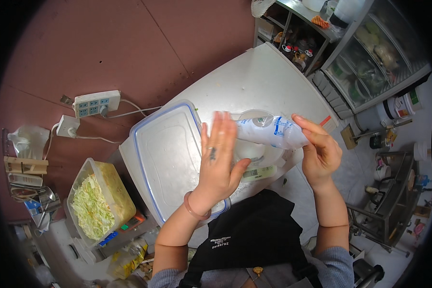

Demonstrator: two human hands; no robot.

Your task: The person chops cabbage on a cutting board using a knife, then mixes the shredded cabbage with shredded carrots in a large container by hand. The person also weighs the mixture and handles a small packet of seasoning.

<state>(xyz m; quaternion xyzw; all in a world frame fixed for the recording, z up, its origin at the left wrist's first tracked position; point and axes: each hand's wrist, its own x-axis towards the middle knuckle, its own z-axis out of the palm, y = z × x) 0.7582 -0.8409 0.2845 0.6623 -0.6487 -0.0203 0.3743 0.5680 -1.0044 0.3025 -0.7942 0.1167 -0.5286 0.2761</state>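
Note:
A plastic bag [264,131] with blue print and white contents is held sideways above the worktop. My right hand [320,151] pinches its narrow end between thumb and fingers. My left hand [217,154] is flat, thumb apart, at the bag's other end; its fingertips are blurred, and I cannot tell whether they touch the bag. Beneath the bag, partly hidden, is a clear round bowl [273,158] with something white in it. It appears to stand on a pale kitchen scale [260,173] with a small display.
A large lidded container [167,144] with a blue seal lies left on the white worktop [252,79]. Shredded cabbage [93,207] fills a plastic tub [120,194] lower left. Power strips [97,103] hang on the wall; a glass-door fridge [374,57] stands upper right.

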